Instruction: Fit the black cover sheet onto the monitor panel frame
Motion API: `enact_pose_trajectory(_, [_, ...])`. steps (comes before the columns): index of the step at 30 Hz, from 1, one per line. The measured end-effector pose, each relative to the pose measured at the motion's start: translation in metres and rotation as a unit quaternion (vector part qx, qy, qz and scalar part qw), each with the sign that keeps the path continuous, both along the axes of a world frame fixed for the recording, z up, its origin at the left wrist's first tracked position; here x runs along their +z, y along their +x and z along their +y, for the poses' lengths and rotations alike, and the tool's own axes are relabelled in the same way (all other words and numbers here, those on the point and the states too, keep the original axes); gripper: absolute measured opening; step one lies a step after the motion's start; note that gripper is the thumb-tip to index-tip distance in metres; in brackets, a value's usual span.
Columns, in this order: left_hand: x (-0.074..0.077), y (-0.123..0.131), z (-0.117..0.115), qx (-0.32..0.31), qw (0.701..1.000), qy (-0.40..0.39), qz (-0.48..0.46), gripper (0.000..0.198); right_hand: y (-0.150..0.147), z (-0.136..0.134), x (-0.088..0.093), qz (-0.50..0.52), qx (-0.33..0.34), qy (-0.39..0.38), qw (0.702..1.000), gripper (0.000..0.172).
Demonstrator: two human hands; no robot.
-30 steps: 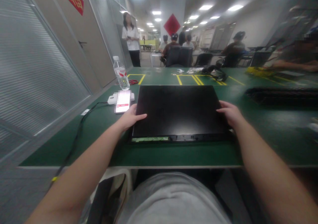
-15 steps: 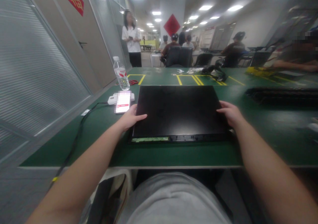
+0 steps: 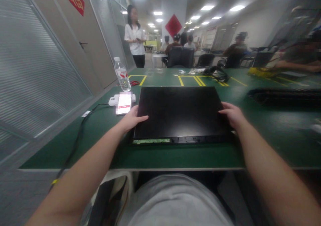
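Observation:
A flat black display panel (image 3: pixel 179 112) faces up in front of me, over the green table (image 3: pixel 185 157). Along its near edge runs a strip with a green circuit board (image 3: pixel 151 141) at the left end. My left hand (image 3: pixel 132 119) grips the panel's left edge, thumb on top, the other fingers mostly hidden at the side. On the right edge, my right hand (image 3: pixel 233 116) holds the panel in a similar way, its lower fingers partly out of sight.
Left of the panel are a lit phone (image 3: pixel 124 104), a white power strip (image 3: pixel 113 101) with a black cable, and a water bottle (image 3: pixel 122 75). Red scissors (image 3: pixel 134 83) lie behind. A long black object (image 3: pixel 283 97) rests at right. Several people are in the background.
Both hands and the panel have stayed in place. In the background, the standing person has shifted slightly to the right.

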State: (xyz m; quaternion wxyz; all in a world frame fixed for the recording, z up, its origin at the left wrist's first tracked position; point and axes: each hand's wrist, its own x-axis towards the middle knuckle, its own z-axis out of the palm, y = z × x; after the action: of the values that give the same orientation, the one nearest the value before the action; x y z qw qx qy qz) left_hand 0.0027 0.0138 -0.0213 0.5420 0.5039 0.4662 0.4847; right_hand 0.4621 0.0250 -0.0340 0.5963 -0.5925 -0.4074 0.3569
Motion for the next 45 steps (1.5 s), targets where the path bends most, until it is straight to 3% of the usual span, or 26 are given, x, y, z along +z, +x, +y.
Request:
enact_pose_trajectory(15, [-0.001, -0.001, 0.001, 0.003, 1.000, 0.001, 0.020, 0.067, 0.003, 0.002, -0.002, -0.035, -0.009, 0.024, 0.999, 0.043])
enact_pose_trajectory(33, [-0.007, -0.003, 0.005, 0.017, 1.000, -0.011, 0.012, 0.070, -0.003, -0.001, 0.002, -0.051, -0.031, -0.001, 0.998, 0.039])
enact_pose_trajectory(39, [-0.006, -0.004, 0.005, 0.018, 1.000, -0.016, 0.002, 0.071, 0.006, 0.004, -0.001, 0.023, -0.061, -0.002, 0.998, 0.053])
enact_pose_trajectory(45, [0.008, -0.008, 0.003, 0.047, 0.996, -0.062, 0.038, 0.056, 0.006, -0.002, 0.010, 0.087, -0.020, -0.010, 0.996, 0.062])
